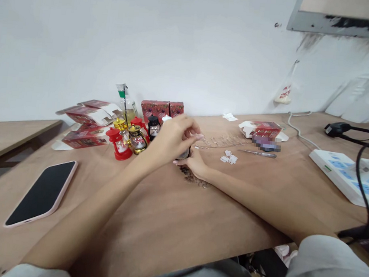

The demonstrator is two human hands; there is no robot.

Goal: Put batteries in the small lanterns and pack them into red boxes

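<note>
My left hand (174, 138) hovers over the middle of the wooden table (163, 223), fingers curled around a small dark object (183, 154) that is mostly hidden. My right hand (197, 163) rests on the table just beneath it, fingers touching the same object from below. A heap of small round metal pieces (196, 181) lies by my right wrist. Just left of my hands stand several tiny toy lanterns: red (118, 144), gold (137, 140) and black (153, 127).
A phone in a pink case (42, 192) lies face up at the left. Red gift boxes (87, 116) sit at the back left, another red box (263, 129) at the back right. A screwdriver (258, 153), white clips (229, 158) and a power strip (350, 180) with black cables lie to the right.
</note>
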